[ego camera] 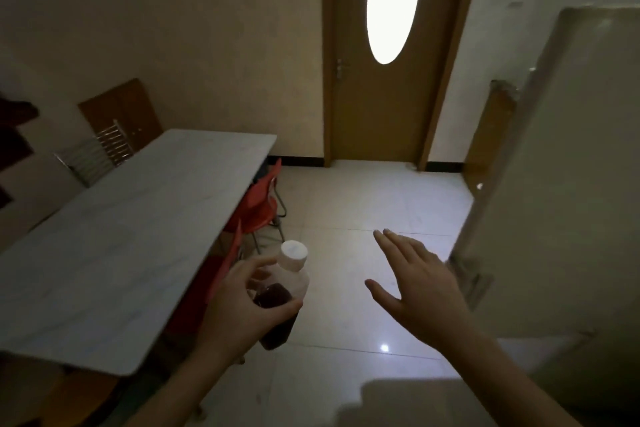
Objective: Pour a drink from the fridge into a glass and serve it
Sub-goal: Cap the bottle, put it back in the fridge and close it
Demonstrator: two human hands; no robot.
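The left hand (239,308) has its fingers wrapped round a clear plastic bottle of dark drink with a white cap (282,298), neck tilted up and right. The long white marble-look bench (114,246) lies just left of those fingers. The right hand (419,284) is spread wide and empty beside the pale fridge door (554,184).

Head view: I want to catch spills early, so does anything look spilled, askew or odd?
No spill shows. The bottle in the left hand is tilted but its cap is on. The fridge door stands open beside the open right hand.
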